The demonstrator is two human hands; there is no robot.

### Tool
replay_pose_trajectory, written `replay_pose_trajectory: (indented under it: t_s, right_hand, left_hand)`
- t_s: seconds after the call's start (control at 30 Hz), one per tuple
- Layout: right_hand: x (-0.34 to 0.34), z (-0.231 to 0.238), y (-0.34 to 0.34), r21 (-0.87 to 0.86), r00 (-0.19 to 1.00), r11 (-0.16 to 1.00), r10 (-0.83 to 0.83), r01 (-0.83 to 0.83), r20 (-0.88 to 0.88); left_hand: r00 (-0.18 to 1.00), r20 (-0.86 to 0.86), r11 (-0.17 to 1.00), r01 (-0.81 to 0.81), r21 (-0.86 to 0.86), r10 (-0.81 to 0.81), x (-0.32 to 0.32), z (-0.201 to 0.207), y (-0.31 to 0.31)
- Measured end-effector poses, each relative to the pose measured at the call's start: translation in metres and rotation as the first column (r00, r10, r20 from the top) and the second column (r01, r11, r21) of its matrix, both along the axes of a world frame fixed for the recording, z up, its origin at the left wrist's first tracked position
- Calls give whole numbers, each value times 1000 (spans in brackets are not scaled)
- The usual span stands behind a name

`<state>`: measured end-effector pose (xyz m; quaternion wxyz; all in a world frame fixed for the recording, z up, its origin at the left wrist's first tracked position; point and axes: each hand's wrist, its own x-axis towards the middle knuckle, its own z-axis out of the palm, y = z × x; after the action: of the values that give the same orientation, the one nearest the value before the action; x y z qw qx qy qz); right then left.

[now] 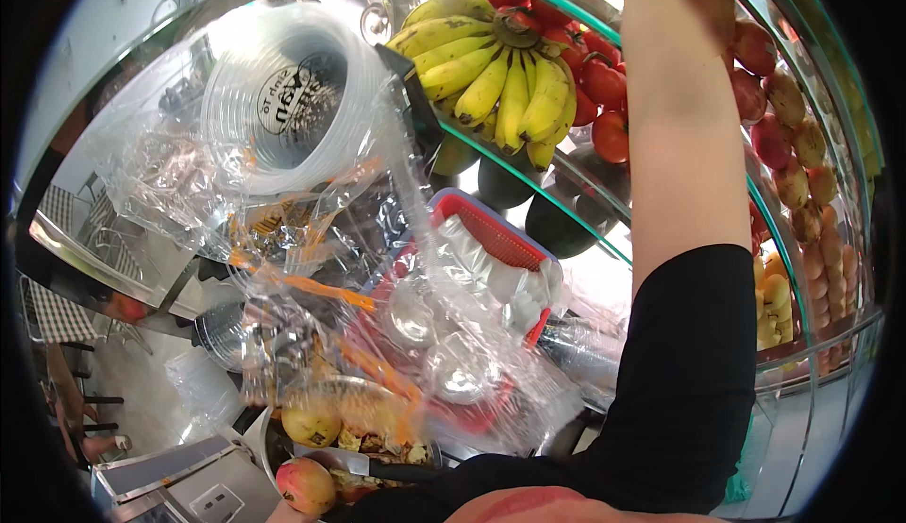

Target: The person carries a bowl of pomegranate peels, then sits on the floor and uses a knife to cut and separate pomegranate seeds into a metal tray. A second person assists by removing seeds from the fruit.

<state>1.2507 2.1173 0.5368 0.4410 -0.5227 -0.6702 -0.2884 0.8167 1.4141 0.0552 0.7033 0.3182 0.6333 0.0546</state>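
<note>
At the bottom left, a red-yellow fruit (305, 487) overlaps the rim of a bowl (271, 449), near a dark-handled knife (401, 471); a nudge could roll the fruit or shift the blade. Only a sliver, apparently the left hand (282, 514), shows below; I cannot tell its fingers' state. At the upper right, the right forearm (687, 155) passes tomatoes (611, 136) and piled round fruit (755, 47), which a brush could dislodge; the right hand's fingers are beyond the top edge, unseen.
</note>
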Motion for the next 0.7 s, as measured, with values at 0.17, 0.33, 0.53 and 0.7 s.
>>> replay_pose_trajectory:
  t_s: [0.17,0.33,0.53,0.7]
  right_hand:
    - [-22,7,-9,-179,834,873,346,-454,-430]
    - [-29,17,-69,40,963,967,-255,252,87]
    - [-55,2,-66,-106,974,991,-58,83,219]
    - [-110,-45,-146,-314,957,914,285,-257,45]
  left_hand:
    - [997,8,997,-71,-1,71,9,21,3]
    - [997,36,997,-72,26,71,11,30,21]
    - [993,49,990,-114,79,110,15,41,24]
    - [997,72,963,-22,269,2,5,38,15]
